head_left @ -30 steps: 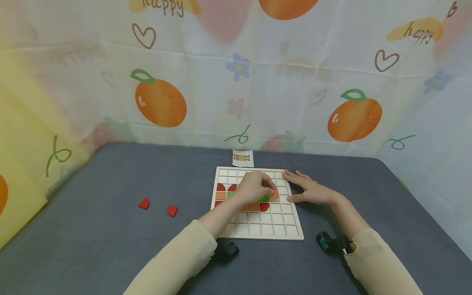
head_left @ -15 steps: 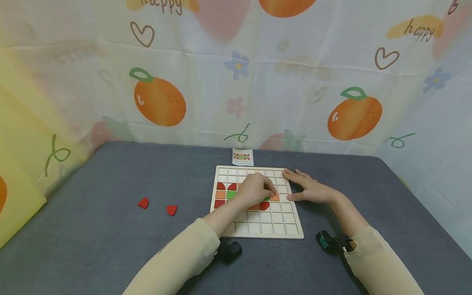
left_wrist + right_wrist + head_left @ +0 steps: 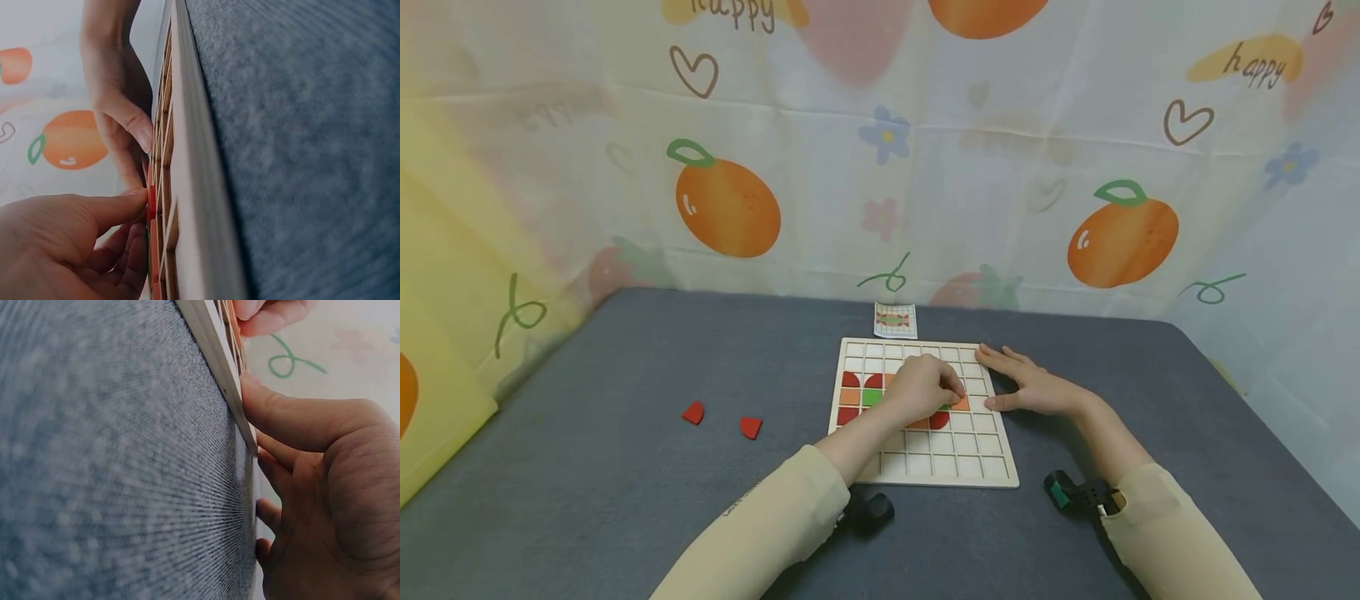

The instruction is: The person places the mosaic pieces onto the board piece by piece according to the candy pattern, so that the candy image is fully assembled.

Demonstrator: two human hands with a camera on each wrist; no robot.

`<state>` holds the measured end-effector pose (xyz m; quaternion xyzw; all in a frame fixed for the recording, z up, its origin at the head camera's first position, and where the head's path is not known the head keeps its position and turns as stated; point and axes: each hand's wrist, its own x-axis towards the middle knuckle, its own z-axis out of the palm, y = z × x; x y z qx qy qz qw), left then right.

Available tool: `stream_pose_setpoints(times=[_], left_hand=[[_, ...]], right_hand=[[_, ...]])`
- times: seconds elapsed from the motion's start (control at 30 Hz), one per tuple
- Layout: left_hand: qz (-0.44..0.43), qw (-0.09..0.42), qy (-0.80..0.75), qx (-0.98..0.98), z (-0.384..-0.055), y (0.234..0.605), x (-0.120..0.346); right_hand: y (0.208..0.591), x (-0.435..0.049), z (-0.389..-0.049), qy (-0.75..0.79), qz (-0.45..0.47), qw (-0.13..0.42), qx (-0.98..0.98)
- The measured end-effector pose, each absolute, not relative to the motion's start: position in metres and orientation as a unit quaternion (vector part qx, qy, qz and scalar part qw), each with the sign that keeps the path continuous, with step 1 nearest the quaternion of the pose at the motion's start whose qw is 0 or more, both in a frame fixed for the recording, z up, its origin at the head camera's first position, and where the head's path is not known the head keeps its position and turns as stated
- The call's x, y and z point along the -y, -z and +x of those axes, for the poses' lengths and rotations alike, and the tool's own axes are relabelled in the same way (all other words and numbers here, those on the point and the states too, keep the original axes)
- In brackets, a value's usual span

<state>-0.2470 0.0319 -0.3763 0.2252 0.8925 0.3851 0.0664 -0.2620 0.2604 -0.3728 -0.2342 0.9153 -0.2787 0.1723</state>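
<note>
A wooden grid board lies on the table with red, green and orange tiles in several cells. My left hand is over its middle, thumb and fingertips together at an orange square tile that sits in a cell right of the green ones. In the left wrist view the thumb and curled fingers touch the tiles, and the hand hides part of the pattern. My right hand rests with spread fingers on the board's right edge; its thumb lies on the rim in the right wrist view.
Two loose red tiles, one red tile and another red tile, lie on the dark table left of the board. A small pattern card lies behind the board. A printed curtain hangs at the back.
The orange tile was slightly raised under the left fingertips and now lies flat in its cell. My left hand has lowered slightly; the right hand stays on the edge.
</note>
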Motion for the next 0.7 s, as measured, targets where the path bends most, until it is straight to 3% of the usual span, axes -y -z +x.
stream_pose_setpoints(times=[0.37,0.7], left_hand=[[0.224,0.089,-0.394,-0.887,-0.244,0.362,-0.024],[0.239,0.068,-0.381,-0.89,-0.252,0.353,0.009]], right_hand=[[0.373,-0.259,-0.261,0.283,-0.23,0.176,-0.914],[0.373,-0.258,-0.262,0.278,-0.222,0.174,-0.918]])
